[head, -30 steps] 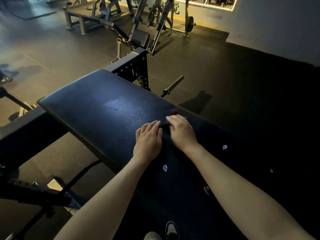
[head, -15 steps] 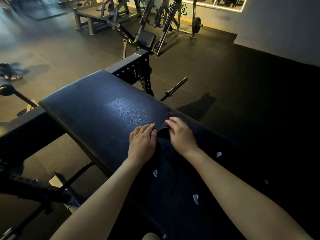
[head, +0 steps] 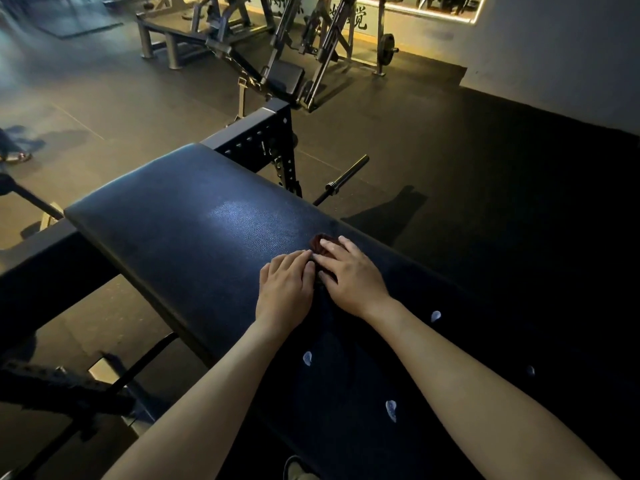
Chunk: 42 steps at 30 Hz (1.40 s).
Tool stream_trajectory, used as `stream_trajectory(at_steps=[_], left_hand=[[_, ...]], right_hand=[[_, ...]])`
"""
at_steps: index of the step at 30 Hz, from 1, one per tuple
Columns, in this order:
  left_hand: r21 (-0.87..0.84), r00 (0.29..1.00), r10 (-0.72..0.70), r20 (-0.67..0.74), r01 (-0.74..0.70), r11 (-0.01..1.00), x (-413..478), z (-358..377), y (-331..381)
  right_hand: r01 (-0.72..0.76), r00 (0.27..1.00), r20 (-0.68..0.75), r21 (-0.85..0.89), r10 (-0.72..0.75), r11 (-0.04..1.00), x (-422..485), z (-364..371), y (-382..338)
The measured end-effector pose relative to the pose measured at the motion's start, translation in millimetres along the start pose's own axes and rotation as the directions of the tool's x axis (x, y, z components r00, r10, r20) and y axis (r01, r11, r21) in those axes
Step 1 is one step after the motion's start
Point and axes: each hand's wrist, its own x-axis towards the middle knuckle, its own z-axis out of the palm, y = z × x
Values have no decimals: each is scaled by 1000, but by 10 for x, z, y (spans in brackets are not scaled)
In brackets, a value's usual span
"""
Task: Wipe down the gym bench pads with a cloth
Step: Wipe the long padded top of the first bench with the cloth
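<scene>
- The bench pad, a dark textured surface with a pale sheen near its middle, ran slantwise from the upper left toward the lower right.
- The left hand lay palm down on the pad, fingers together and slightly curled, their tips at the edge of the cloth.
- The right hand lay beside it, palm down on top of the cloth, with its fingers spread over the fabric and pressing it against the pad.
- Whether either hand actually pinched the cloth or only pressed it flat could not be told; neither hand was closed into a fist.
- The cloth was small, dark and reddish, bunched under the right hand's fingers near the pad's far edge, with only a corner showing beyond the fingertips.
- The two hands touched or nearly touched at the index fingers, right over the cloth.
- Both bare forearms reached in from the bottom of the view.
- Several small pale marks dotted the darker, nearer stretch of the surface, behind the hands.
- A perforated black steel upright stood at the pad's far end, with a barbell sleeve jutting out beside it.
- Other gym machines stood well apart on the dark floor, near a lit wall.
</scene>
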Motion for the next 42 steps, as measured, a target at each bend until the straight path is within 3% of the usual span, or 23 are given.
stream_trajectory(at_steps=[3,8,12,15,17,19,21,23,30,32,34,37,39,42], left_hand=[[45,1000,21,18,-22,999,65,2,35],[11,999,29,37,-30,1000,119,17,4],[-62,1000,1,0,-1,998,110,21,-13],[-68,1000,22,-1,-22,997,108,8,-32],[-56,999,40,1,-40,998,103,9,-36],[-37,999,49,2,-49,998,104,6,-39],[-29,999,53,8,-53,998,98,10,-49],[-28,998,57,17,-56,998,99,15,-48],[4,997,72,4,-72,997,113,41,-45],[9,997,77,1,-77,997,109,35,-53],[-2,998,67,9,-67,998,106,27,-52],[-3,997,76,22,-76,997,94,10,-46],[-2,997,73,25,-73,997,96,12,-37],[11,997,72,19,-72,997,96,13,-10]], right_hand=[[-48,999,13,-64,49,997,90,-66,127],[-352,928,-143,-24,345,936,120,-174,425],[-184,960,-214,-5,179,983,15,-10,71],[-7,987,-163,25,10,1000,-105,81,-129],[38,990,-138,-23,-41,999,-93,52,6],[-54,982,-184,-69,40,996,-25,-4,248],[-253,943,-231,-34,239,967,34,-98,444],[-354,907,-241,7,345,935,49,-121,446],[-53,985,-159,65,63,996,-181,63,-202],[-83,990,-120,-54,76,995,-101,32,-68],[-193,979,-88,-141,181,971,33,-16,125],[-355,933,-70,-34,352,934,129,-94,222],[-350,929,-116,35,352,936,59,-90,114],[-191,967,-163,56,197,980,-152,-14,-132]])
